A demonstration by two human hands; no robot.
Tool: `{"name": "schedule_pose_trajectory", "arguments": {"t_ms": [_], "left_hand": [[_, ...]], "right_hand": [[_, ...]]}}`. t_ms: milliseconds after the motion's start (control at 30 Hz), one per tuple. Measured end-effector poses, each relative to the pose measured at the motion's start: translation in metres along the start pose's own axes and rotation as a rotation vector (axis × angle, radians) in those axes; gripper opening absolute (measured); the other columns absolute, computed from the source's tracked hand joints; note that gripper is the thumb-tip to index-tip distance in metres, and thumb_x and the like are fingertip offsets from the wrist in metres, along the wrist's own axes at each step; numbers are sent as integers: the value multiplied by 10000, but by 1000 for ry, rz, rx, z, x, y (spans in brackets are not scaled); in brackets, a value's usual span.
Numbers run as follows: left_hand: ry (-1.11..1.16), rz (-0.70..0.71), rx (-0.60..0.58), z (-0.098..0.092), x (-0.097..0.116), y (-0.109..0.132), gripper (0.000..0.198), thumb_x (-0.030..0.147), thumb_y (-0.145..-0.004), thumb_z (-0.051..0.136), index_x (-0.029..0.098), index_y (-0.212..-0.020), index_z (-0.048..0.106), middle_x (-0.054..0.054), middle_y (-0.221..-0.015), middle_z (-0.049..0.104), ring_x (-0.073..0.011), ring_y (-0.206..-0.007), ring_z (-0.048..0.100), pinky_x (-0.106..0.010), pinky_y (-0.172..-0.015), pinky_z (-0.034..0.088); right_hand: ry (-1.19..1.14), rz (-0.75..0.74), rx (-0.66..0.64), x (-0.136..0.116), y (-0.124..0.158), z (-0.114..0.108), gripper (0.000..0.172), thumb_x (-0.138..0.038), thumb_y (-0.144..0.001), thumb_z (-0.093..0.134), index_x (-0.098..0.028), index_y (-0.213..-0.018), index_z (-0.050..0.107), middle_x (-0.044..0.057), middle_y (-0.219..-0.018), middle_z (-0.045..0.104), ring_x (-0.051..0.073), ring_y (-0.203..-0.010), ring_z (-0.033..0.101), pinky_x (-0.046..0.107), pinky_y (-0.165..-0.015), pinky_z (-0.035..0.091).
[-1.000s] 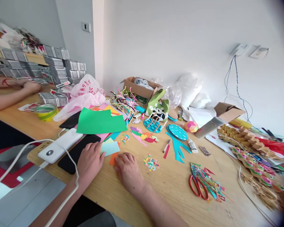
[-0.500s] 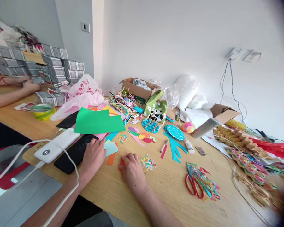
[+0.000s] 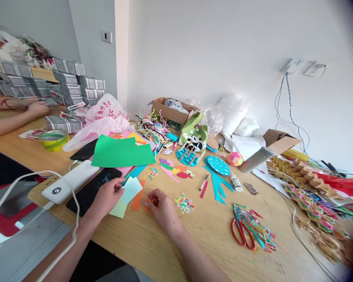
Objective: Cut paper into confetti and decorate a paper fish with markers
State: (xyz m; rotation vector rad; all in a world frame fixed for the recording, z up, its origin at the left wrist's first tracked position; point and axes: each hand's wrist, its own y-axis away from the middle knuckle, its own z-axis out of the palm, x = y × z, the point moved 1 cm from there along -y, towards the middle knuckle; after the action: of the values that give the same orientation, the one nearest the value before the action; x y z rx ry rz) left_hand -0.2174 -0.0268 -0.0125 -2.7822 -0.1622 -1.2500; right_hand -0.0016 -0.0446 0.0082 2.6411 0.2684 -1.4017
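Note:
My left hand (image 3: 109,196) has its fingers curled at the left edge of a light blue paper piece (image 3: 133,189), gripping it. Below that sticks out a pale yellow-green paper piece (image 3: 119,209). With thumb and fingers drawn together, my right hand (image 3: 162,208) pinches a small orange paper piece (image 3: 146,206) close to the tabletop. Between the hands lies an orange paper strip (image 3: 138,197). Just right of my right hand is a heap of small colourful paper bits (image 3: 184,203). A smaller heap of bits (image 3: 152,173) lies farther back.
A green sheet (image 3: 122,152) covers other papers behind a black phone (image 3: 86,192) and a white power bank (image 3: 70,183), whose cable crosses my left forearm. Red-handled scissors (image 3: 241,235) lie by paper scraps at right. A co-worker's hands (image 3: 37,109) are at far left.
My left hand has moved left and down, dragging the light blue paper and baring the yellow-green piece. My right hand has rolled and lifted slightly, fingers pinching the orange paper.

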Motion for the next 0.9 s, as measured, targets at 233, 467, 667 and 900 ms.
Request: {"name": "schedule_pose_trajectory", "arguments": {"t_ms": [233,467,667,900], "left_hand": [[118,-1,-61,1,0,18,411,278,-763,480,148,-1122,630,-55,-849,718,-199,-765,695,-313,-695,551],[45,-3,-26,1,-1,23,418,208,-784,446,145,-1162,613,-100,-959,720,-225,-859,687,-358,-791,530],[-122,70,-21,4,6,36,402,213,-838,421,131,-1196,584,-127,-1039,715,-254,-935,681,-394,-852,509],[-310,179,42,9,5,49,325,262,-890,472,170,-1183,577,-112,-1143,683,-251,-1067,640,-386,-930,489]], "right_hand": [[19,-98,-69,-24,-26,28,319,-135,-727,731,-168,-1028,632,47,-1050,626,91,-642,591,231,-611,499],[434,-252,19,-22,0,12,302,-131,-854,602,-161,-1154,597,106,-1092,650,252,-1061,590,395,-921,485],[478,-311,-53,-16,28,23,407,-124,-858,579,-138,-1263,545,123,-1210,636,283,-1204,503,438,-1018,428],[408,-338,-87,-24,33,32,463,-130,-858,581,-136,-1313,499,125,-1260,614,245,-1241,506,416,-1062,423]]}}
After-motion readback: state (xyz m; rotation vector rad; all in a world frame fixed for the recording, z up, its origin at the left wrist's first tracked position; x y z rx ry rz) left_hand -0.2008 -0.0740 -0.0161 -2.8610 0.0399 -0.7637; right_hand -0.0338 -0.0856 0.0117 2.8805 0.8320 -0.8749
